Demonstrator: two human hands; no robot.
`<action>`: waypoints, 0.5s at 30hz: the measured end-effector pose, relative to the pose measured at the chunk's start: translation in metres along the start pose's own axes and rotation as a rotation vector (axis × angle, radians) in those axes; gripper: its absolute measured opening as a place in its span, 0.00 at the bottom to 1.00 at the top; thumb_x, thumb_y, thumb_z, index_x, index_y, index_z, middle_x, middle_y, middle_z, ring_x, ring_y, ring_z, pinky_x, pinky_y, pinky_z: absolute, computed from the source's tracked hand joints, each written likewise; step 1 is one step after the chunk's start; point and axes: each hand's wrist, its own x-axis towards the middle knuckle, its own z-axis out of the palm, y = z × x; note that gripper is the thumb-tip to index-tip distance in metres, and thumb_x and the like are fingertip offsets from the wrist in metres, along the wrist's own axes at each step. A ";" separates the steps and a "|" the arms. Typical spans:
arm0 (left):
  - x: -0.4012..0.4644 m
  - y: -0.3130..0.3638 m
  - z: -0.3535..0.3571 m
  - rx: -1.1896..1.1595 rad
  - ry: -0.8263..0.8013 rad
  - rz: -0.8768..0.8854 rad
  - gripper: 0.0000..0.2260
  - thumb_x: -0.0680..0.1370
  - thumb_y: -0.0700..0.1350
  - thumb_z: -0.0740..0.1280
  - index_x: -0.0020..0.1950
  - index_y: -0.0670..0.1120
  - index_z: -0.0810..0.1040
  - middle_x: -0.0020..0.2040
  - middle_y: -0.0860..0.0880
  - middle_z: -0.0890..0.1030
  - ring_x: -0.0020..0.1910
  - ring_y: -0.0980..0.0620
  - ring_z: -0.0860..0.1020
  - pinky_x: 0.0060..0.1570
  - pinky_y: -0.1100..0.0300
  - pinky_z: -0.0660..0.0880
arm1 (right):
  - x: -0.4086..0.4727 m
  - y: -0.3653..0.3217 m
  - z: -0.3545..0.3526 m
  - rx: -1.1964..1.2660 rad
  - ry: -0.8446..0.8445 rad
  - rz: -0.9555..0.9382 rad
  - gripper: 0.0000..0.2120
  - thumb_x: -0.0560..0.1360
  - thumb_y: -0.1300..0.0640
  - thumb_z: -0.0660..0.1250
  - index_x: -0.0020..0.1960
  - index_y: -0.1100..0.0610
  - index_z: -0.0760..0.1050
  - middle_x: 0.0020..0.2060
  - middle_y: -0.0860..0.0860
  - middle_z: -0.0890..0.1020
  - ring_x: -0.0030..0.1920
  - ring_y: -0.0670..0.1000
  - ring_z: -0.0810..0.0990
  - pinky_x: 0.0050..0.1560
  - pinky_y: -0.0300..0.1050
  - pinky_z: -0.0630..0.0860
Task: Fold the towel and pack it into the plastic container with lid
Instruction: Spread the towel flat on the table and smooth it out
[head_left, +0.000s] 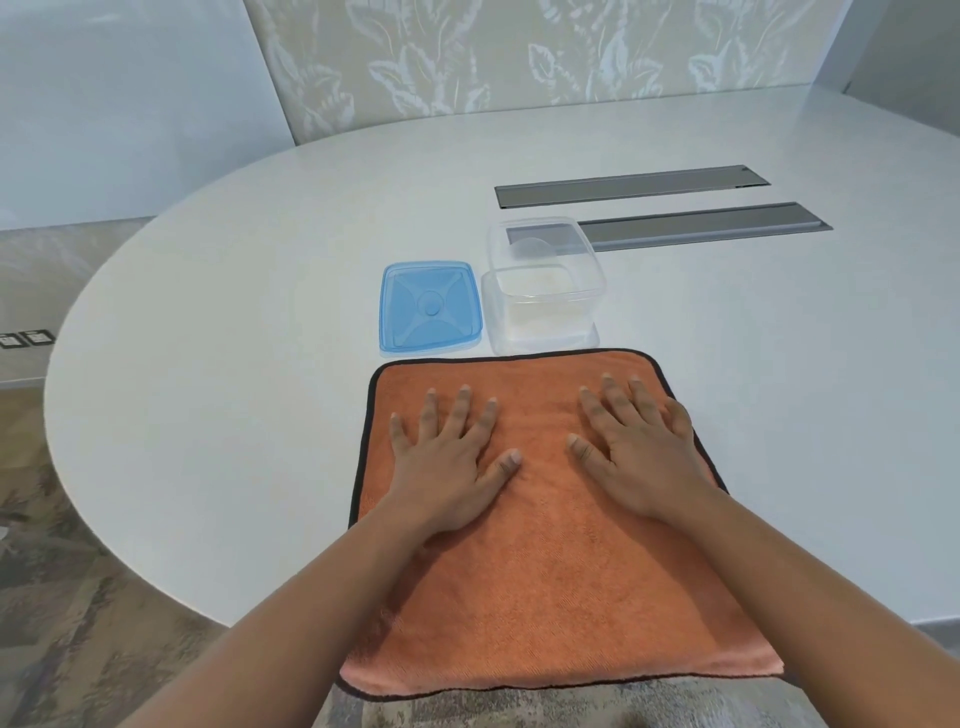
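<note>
An orange towel (550, 587) with a dark hem lies flat on the white table, its near edge hanging over the table's front. My left hand (452, 457) and my right hand (641, 447) rest palm down on its far half, fingers spread, holding nothing. Just beyond the towel's far edge stands a clear plastic container (543, 291), uncovered and with nothing inside. Its blue lid (430, 309) lies flat on the table to the left of it.
The round white table (234, 364) curves away on the left, with patterned floor below. Two grey metal cable hatches (631, 186) are set into the tabletop behind the container. A patterned wall panel stands at the back.
</note>
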 end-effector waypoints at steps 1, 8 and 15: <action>0.003 -0.001 0.001 -0.002 -0.025 -0.019 0.39 0.72 0.80 0.35 0.80 0.66 0.37 0.84 0.55 0.38 0.81 0.42 0.33 0.72 0.28 0.33 | 0.004 0.002 0.001 0.002 -0.027 0.009 0.40 0.75 0.24 0.34 0.83 0.40 0.41 0.83 0.46 0.42 0.82 0.52 0.36 0.77 0.65 0.40; 0.011 -0.004 0.005 -0.004 -0.029 -0.055 0.42 0.68 0.83 0.36 0.79 0.68 0.36 0.83 0.57 0.37 0.80 0.41 0.32 0.69 0.28 0.29 | 0.016 0.012 0.009 0.013 -0.045 0.031 0.42 0.72 0.21 0.33 0.82 0.38 0.38 0.83 0.46 0.39 0.82 0.51 0.35 0.77 0.63 0.38; 0.017 -0.011 -0.002 -0.067 -0.075 -0.039 0.43 0.68 0.83 0.36 0.81 0.67 0.44 0.84 0.56 0.42 0.82 0.44 0.35 0.71 0.31 0.32 | 0.016 0.014 0.007 0.035 -0.012 0.029 0.43 0.73 0.21 0.35 0.82 0.40 0.42 0.84 0.47 0.43 0.82 0.52 0.38 0.78 0.62 0.41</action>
